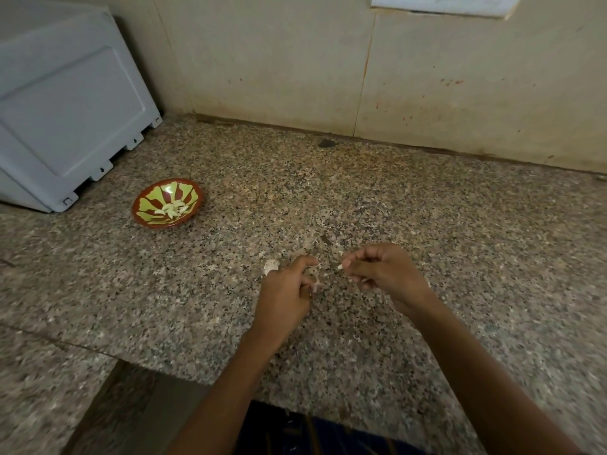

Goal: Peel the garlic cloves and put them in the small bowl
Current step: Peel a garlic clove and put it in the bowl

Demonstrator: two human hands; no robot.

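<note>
right hand (381, 274) is pinching a garlic clove (340, 266); left hand (287, 290) is curling, its hold unclear. peeled cloves (172, 208) are lying in small bowl (144, 198).

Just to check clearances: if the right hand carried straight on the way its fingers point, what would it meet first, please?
Probably the left hand. The right hand, pinching a garlic piece, points leftward at it across a small gap, though depth is unclear.

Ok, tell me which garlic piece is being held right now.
The small clove pinched in the right hand; the others lie in the bowl or on the counter.
</note>
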